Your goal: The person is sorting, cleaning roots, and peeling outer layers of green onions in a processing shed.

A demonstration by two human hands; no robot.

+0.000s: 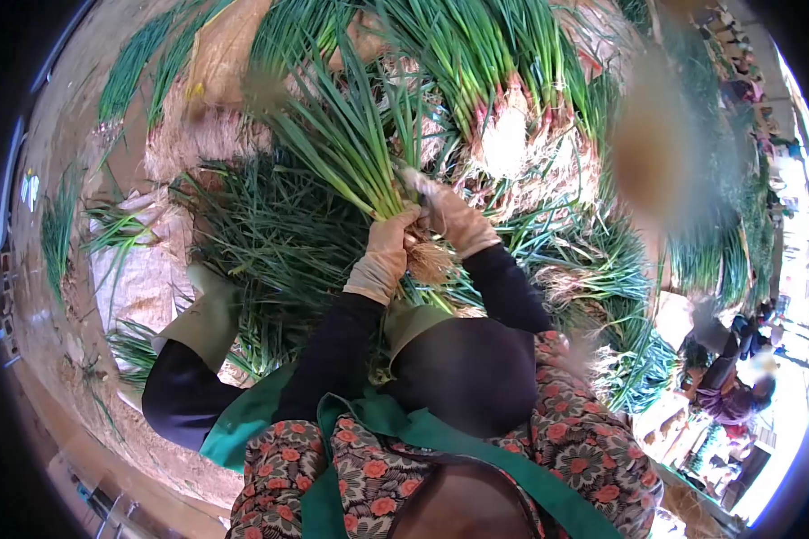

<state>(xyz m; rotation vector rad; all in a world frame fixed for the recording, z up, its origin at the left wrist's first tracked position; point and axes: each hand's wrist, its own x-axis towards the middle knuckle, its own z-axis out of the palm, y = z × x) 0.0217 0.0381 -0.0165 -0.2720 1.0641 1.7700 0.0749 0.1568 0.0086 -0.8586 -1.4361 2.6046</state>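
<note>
A bunch of green onions (355, 153) is held in front of my body, leaves pointing up and left and pale roots hanging below. My gloved left hand (388, 253) is closed around its lower stalks, just above the roots. On the other side, my gloved right hand (457, 218) is against the same stalks with its fingers curled at them. Those fingertips partly hide among the leaves, so their exact grip is hard to make out. Below both hands lies a heap of loose green leaves (279, 216).
Large green onion bundles with white roots (508, 135) lie beyond my hands. More green onions (593, 269) are piled at the right. Pale sacking (139, 278) covers ground at the left, near my boot (202, 314). Several people (733, 377) are at the far right. Blurry spots cover part of the view.
</note>
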